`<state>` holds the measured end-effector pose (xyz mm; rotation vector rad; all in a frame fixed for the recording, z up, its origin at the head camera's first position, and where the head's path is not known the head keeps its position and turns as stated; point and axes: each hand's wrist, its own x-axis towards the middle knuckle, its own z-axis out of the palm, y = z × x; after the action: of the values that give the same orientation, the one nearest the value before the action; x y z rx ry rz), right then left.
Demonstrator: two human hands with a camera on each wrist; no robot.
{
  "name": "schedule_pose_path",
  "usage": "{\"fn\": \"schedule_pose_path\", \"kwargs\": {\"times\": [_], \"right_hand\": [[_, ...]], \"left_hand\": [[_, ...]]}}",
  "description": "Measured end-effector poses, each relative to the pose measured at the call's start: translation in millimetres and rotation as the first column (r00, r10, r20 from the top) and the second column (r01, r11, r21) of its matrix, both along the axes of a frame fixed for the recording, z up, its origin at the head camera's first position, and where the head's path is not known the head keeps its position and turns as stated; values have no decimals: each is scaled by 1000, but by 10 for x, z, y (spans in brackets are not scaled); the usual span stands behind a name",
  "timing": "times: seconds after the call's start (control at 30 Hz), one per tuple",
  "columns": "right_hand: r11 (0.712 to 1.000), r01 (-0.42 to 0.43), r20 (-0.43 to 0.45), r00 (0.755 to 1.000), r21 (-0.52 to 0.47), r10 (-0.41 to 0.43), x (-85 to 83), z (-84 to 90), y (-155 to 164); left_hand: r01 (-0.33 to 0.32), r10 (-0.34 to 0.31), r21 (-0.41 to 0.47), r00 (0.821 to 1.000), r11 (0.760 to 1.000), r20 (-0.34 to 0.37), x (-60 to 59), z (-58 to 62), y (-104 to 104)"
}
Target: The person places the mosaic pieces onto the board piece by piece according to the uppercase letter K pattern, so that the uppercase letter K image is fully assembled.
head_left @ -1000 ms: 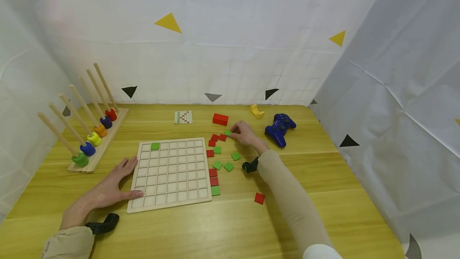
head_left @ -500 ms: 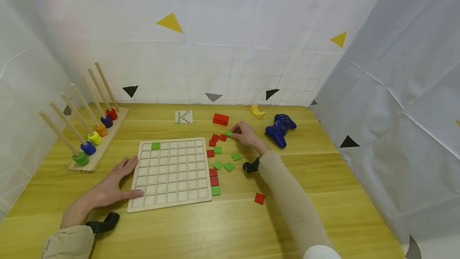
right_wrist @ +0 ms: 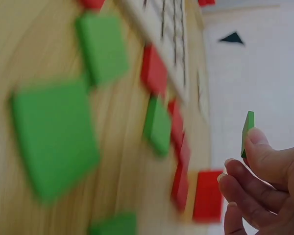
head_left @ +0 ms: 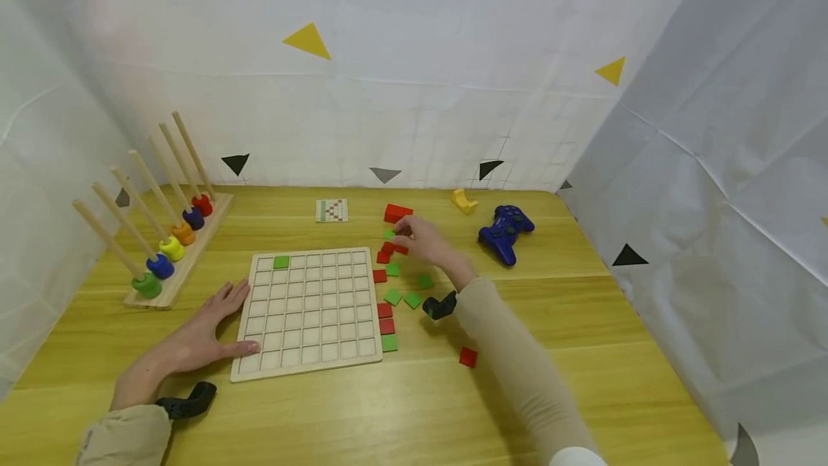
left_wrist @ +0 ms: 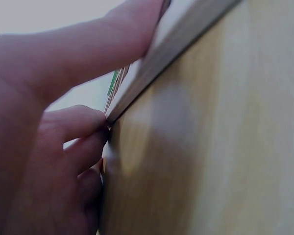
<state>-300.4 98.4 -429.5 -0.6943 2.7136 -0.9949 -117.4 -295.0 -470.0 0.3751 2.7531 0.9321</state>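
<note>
Your right hand (head_left: 420, 239) pinches a green tile (right_wrist: 248, 132) clear of the table (head_left: 582, 351), while your left hand (head_left: 194, 340) rests flat, fingers straight, against the grid board (head_left: 310, 311).

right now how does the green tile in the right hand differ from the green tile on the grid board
The small green square tile pinched in the right hand is lifted off the table and stands on edge; the green square tile on the pale wooden grid board lies flat in a top-row cell. The first is held by fingers; the second is untouched. Both look alike in colour and shape.
</note>
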Motion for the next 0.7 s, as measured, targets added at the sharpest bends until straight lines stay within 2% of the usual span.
{"fn": "schedule_pose_path", "kwargs": {"times": [0.3,0.43,0.7], "right_hand": [[992,-125,14,992,1,125,226,-12,-480],[983,-184,-9,983,6,184,321,6,-708],[969,-242,-41,969,55,245,453,-20,-1143]], "left_hand": [[-1,1,-8,1000,1000,3,-6,6,10],[-2,2,-13,1000,1000,0,-1,12,14],[-2,2,-20,1000,1000,2,4,16,18]]}}
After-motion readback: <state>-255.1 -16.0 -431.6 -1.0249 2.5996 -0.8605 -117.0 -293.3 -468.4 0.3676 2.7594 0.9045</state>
